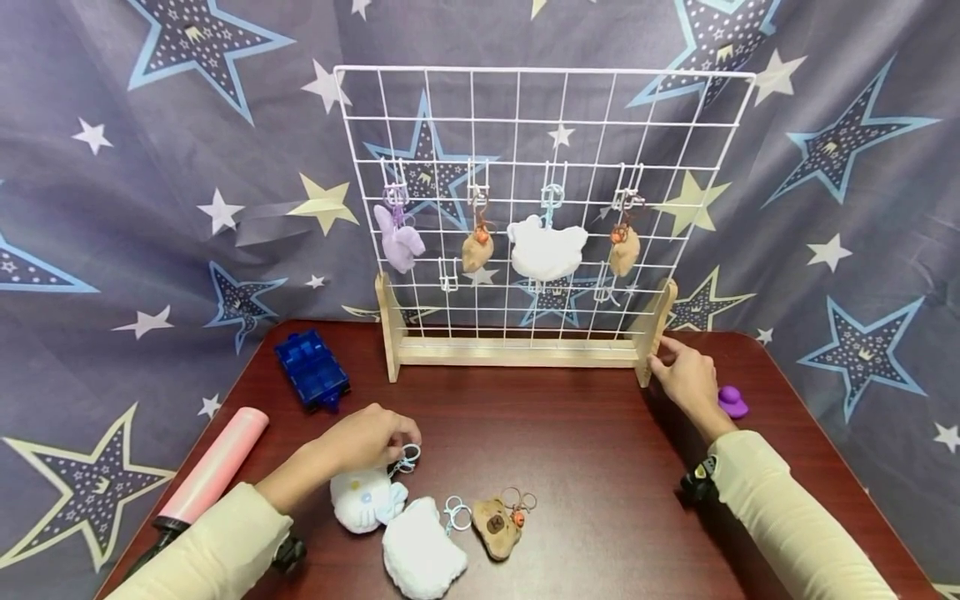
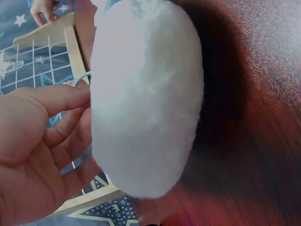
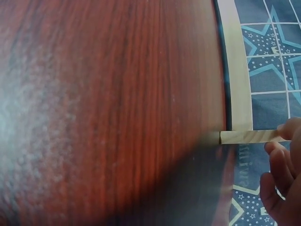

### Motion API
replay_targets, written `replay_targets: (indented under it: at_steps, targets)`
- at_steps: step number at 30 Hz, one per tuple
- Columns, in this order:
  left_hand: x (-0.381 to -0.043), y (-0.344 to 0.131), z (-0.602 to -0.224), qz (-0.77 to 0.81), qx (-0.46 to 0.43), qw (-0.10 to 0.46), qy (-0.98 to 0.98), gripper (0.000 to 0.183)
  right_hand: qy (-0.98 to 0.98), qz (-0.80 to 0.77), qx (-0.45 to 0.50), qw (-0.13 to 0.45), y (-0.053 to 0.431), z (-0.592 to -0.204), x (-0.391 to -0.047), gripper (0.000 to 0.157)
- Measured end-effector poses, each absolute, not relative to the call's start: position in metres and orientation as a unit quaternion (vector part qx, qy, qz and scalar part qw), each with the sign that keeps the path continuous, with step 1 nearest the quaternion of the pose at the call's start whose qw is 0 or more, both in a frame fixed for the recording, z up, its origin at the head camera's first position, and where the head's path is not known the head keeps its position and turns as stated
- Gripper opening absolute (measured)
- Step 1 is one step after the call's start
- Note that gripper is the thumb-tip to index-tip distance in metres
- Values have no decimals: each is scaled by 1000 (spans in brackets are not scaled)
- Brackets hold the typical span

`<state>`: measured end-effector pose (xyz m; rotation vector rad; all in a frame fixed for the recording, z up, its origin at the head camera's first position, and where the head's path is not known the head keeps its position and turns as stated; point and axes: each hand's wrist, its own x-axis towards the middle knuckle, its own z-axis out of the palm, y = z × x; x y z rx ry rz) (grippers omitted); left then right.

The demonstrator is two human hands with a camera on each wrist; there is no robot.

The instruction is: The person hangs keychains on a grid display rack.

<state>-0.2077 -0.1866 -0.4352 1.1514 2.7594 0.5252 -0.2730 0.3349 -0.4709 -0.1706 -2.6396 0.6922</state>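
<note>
In the head view my left hand [image 1: 367,437] is over a white plush keychain [image 1: 360,504] with a blue bow and a yellow nose. Thumb and fingers pinch its light-blue ring end, seen closer in the left wrist view, where the white plush [image 2: 146,103] covers some fingertips. Beside it lie a white fluffy plush keychain [image 1: 423,550] and a brown bear-faced one [image 1: 497,527] with an orange bell. My right hand [image 1: 686,375] holds the wooden side foot [image 1: 643,371] of the white wire grid rack [image 1: 517,122], thumb and fingers on either side of the wood [image 3: 249,137].
Purple [image 1: 403,246], brown [image 1: 477,250], white [image 1: 547,250] and another brown plush keychain [image 1: 624,252] hang on the rack's hooks. A blue plastic case [image 1: 311,367] and a pink cylinder [image 1: 217,467] lie left; a small purple object [image 1: 732,402] sits right.
</note>
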Motion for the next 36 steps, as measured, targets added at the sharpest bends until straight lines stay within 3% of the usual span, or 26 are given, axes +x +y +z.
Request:
replay_targets:
  at_steps: [17, 36]
  targets:
    - [-214, -184, -417, 233, 348, 23, 908, 28, -947, 237, -65, 205, 335, -471, -274, 49]
    - [-239, -168, -403, 295, 329, -51, 896, 26, -948, 230, -59, 213, 336, -472, -273, 50]
